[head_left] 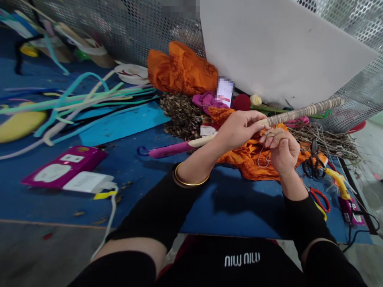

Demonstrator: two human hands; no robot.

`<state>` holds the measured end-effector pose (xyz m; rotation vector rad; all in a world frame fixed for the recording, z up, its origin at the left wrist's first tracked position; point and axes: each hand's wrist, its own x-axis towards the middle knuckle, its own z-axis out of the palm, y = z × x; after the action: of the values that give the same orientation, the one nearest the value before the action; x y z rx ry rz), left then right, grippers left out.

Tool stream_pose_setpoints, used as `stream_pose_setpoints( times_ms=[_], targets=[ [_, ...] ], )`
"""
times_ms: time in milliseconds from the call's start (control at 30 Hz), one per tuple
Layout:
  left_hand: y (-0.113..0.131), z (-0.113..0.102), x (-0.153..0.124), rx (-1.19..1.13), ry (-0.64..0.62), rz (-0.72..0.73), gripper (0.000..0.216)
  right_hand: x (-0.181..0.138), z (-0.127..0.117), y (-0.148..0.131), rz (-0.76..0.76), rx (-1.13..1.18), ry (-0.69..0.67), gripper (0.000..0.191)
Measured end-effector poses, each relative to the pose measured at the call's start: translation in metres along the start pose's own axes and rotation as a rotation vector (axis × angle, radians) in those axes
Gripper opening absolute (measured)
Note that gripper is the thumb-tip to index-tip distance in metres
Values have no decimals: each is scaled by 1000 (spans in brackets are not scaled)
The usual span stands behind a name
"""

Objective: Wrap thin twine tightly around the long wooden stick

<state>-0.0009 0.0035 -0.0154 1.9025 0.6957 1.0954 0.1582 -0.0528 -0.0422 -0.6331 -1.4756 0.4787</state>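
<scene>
My left hand (pixel 237 128) is closed around the middle of a long stick (pixel 302 112) held level above the blue mat (pixel 239 207). The stick's right part is wound with pale cord; its left end (pixel 170 150) is pink with a small blue loop. Just below the stick, my right hand (pixel 283 148) pinches a thin cord (pixel 263 157) that dangles in a loop. Orange fabric (pixel 251 159) lies under both hands.
Black scissors (pixel 312 164), red-handled scissors (pixel 321 199) and a yellow glue gun (pixel 339 181) lie at the right. A purple power strip (pixel 64 165) with a white plug sits at the left. Long foam strips (pixel 80 99), dried plant bits (pixel 179 113) and a white board (pixel 281 52) lie behind.
</scene>
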Motion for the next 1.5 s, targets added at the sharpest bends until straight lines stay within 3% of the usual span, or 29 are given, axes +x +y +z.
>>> stream_pose_setpoints(
  times_ms=[167, 467, 700, 767, 933, 1033, 1233, 1500],
  targets=[
    [-1, 11, -1, 58, 21, 9, 27, 8, 3, -6, 105, 137, 186, 56],
    [1, 28, -10, 428, 97, 11, 26, 9, 6, -24, 296, 158, 341, 52],
    [0, 33, -12, 560, 60, 43, 31, 4, 9, -27, 363, 147, 398, 49],
    [-1, 29, -11, 591, 36, 47, 31, 3, 9, -25, 340, 99, 365, 47],
    [1, 21, -8, 672, -10, 24, 30, 7, -6, -27, 160, -92, 121, 39],
    [5, 19, -7, 685, -68, -29, 31, 13, -20, -27, 56, -218, 85, 32],
    [8, 19, -7, 615, -97, -11, 32, 18, -33, -17, 65, -211, 28, 36],
    [3, 16, -9, 549, -74, 5, 27, 18, -33, -20, 52, -283, -37, 40]
  ],
)
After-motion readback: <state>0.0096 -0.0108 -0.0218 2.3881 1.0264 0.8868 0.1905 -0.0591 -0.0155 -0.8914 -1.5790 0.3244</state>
